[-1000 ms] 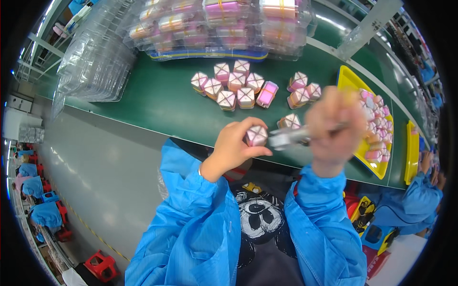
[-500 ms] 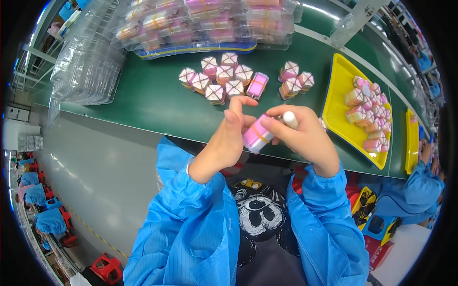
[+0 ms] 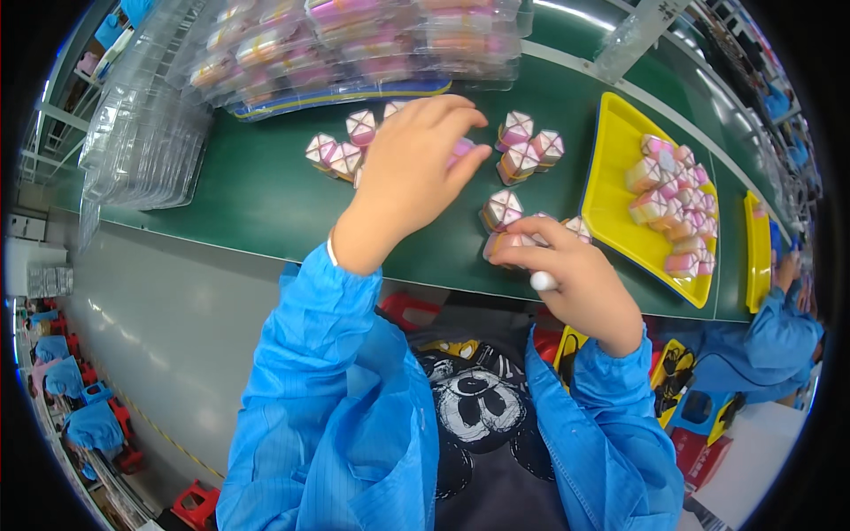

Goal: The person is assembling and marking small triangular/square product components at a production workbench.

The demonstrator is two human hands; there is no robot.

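Landmark: long green worktop (image 3: pixel 266 199), running from left to upper right; all places are read off it.
Far left: stack of clear moulded plastic trays (image 3: pixel 142 146), lying on the worktop's left end.
Back edge: clear plastic packs filled with pink and orange pieces (image 3: pixel 354 40), piled along the worktop's far side on a blue-edged tray.
Centre cluster: small pink and white faceted boxes (image 3: pixel 341 146), grouped on the worktop just in front of the packs; some touch each other.
Left hand: left hand (image 3: pixel 412 168), reaching out over the centre of the worktop, palm down, fingers curled over a pink box (image 3: pixel 460 150) at the cluster's right edge; fingertips are on it, but how firmly they close cannot be told.
Middle right: three more faceted boxes (image 3: pixel 527 146) just right of that hand, and a single one (image 3: pixel 503 208) nearer the front edge.
Right hand: right hand (image 3: pixel 575 274), at the worktop's front edge, fingers bent and pinching a pink and white box (image 3: pixel 513 241); a white rounded object (image 3: pixel 542 281) sits tucked in the palm.
Right: yellow rectangular plastic tray (image 3: pixel 620 142), on the worktop right of both hands, holding a heap of the same pink boxes (image 3: pixel 668 199).
Far right: second yellow tray (image 3: pixel 757 239) further along; another person in a blue coat (image 3: pixel 779 327) beside it.
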